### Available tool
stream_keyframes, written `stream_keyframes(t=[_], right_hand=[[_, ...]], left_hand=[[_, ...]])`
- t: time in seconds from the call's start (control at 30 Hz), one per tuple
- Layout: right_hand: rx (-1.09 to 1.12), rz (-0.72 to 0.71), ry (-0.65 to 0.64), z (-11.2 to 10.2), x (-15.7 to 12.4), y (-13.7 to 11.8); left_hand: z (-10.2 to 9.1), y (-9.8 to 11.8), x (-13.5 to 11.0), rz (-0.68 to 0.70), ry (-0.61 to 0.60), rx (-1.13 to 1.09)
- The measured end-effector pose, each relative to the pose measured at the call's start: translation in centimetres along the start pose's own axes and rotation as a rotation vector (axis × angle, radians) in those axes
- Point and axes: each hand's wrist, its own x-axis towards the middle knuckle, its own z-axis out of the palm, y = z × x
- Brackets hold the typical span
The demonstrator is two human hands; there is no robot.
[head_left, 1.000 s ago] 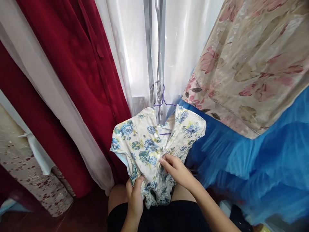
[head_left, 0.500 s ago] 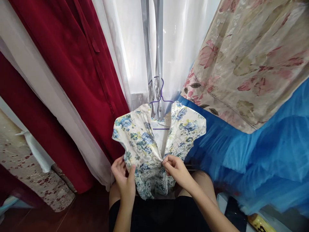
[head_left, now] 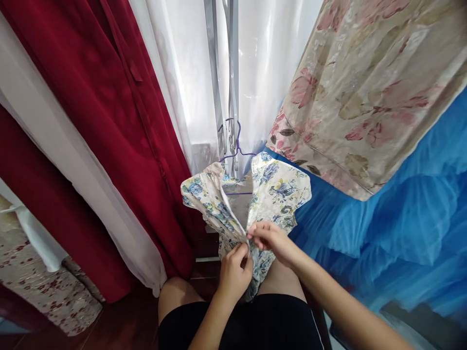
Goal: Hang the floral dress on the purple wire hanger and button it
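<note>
A cream blouse with blue and yellow flowers (head_left: 279,187) hangs in front of me on a thin purple hanger (head_left: 238,146). Its V-shaped neckline gapes at the top, and the hanger's lower bar crosses inside it. At the bottom of the V, my right hand (head_left: 268,237) pinches the front edge between thumb and fingers. My left hand (head_left: 236,270) is closed on the front just below, its thumb and fingertips at the cloth edge. Whether a small fastener sits between the fingers is too small to tell. The blouse's lower part hangs between my knees.
Grey straps (head_left: 233,73) run down to the hanger before a white curtain (head_left: 270,73). Dark red cloth (head_left: 91,97) hangs on the left. At right are a beige floral cloth (head_left: 365,107) and blue ruffled tulle (head_left: 394,228). My black shorts (head_left: 270,323) are below.
My left hand has moved from the blouse's left side to the front opening, beside my right hand. The left side of the blouse is drawn inward. The view has shifted slightly.
</note>
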Motion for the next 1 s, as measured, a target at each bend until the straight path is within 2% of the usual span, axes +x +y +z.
stream_keyframes(t=[0.1, 0.17, 0.3, 0.43, 0.53, 0.6, 0.7, 0.73, 0.8, 0.87, 1.0], right_hand=[[0.191, 0.005, 0.041, -0.8, 2.3, -3.8], [0.249, -0.031, 0.038, -1.0, 4.1, -6.8], [0.316, -0.153, 0.074, -0.5, 6.9, -10.9], [0.293, -0.294, 0.166, 0.3, 7.2, -10.9], [0.203, -0.375, 0.191, 0.7, 6.2, -9.6], [0.126, -0.396, 0.195, 0.8, 5.4, -9.0], [0.031, -0.418, 0.212, 0.8, 4.4, -8.9], [0.008, -0.44, 0.213, 0.8, 4.2, -9.1], [-0.039, -0.509, 0.221, 0.7, 4.0, -9.5], [-0.082, -0.583, 0.248, 0.6, 4.3, -9.5], [-0.067, -0.6, 0.292, 0.5, 5.5, -8.3]], left_hand=[[-1.0, 0.9, 0.3, 0.019, -0.161, 0.075], [-1.5, 1.3, 0.6, 0.008, -0.225, 0.112], [-1.7, 1.1, 1.2, -0.083, -0.21, 0.141], [-2.2, 0.4, 2.1, -0.081, -0.293, 0.222], [-4.3, 1.2, 4.4, -0.005, -0.334, 0.215], [-6.3, 2.6, 7.0, 0.04, -0.221, 0.119], [-8.8, 5.1, 11.6, 0.164, 0.08, -0.019], [-9.2, 5.8, 13.1, 0.225, 0.128, -0.02], [-9.7, 7.0, 15.4, 0.348, 0.161, 0.013], [-9.6, 7.7, 16.6, 0.428, 0.177, 0.052], [-9.2, 7.7, 16.7, 0.396, 0.241, 0.017]])
